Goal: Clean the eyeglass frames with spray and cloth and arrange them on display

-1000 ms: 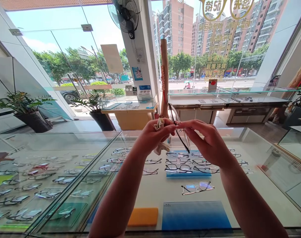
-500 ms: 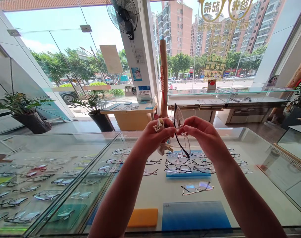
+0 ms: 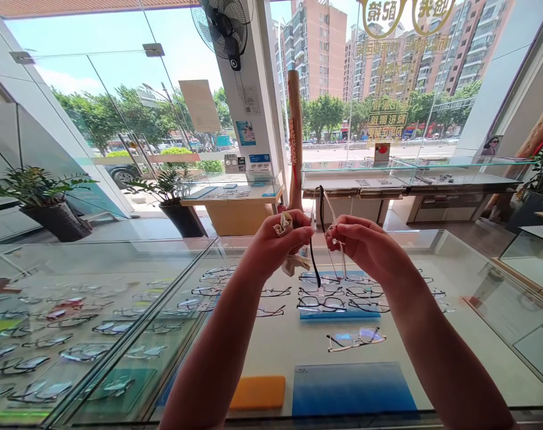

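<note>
A pair of eyeglasses (image 3: 322, 206) with a dark temple arm and a pale one is held up above the glass counter, turned edge-on. My left hand (image 3: 275, 245) pinches its near left side and also has a crumpled light cloth (image 3: 293, 264) bunched in the fingers and palm. On the other side my right hand (image 3: 365, 239) is closed on the frame with thumb and fingertips. The lenses are thin and hard to make out. Under the hands, another pair of eyeglasses (image 3: 356, 338) lies inside the counter.
The glass display counter (image 3: 249, 352) holds rows of eyeglasses, a blue panel (image 3: 352, 388) and an orange block (image 3: 259, 392). A second glass case (image 3: 96, 263) adjoins at left. Beyond stand potted plants (image 3: 52, 206), a wooden post (image 3: 295, 137) and more display cases (image 3: 361, 185).
The eyeglasses have rotated between my hands: the dark arm's lower end swung left, and the pale arm now leans to the right. Both hands stay in nearly the same place.
</note>
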`<state>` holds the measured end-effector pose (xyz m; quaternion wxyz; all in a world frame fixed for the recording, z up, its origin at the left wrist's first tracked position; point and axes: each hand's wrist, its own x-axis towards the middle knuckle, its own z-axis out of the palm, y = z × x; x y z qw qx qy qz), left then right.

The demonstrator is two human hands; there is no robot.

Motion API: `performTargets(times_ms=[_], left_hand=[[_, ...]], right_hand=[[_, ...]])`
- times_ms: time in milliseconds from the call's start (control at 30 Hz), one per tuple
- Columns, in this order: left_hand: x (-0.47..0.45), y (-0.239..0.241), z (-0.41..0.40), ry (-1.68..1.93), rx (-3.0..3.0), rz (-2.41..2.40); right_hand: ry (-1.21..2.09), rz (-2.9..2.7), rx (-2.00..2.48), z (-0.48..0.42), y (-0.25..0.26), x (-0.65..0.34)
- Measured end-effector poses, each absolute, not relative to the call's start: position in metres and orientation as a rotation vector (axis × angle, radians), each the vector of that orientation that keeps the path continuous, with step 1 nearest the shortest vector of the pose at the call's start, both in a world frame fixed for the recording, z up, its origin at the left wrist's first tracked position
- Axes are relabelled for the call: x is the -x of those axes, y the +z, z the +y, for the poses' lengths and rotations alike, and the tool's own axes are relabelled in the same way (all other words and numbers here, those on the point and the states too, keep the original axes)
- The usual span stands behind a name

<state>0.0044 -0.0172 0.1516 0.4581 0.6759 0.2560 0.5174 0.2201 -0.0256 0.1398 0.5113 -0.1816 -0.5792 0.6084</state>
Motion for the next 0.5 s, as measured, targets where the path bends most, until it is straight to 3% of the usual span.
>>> performTargets(times_ms=[500], left_hand=[[0.033,0.156,0.005,1.104,-1.479,0.511]], right_hand=[[1.371,-1.569,0.557,-0.020,0.146,-0.245]])
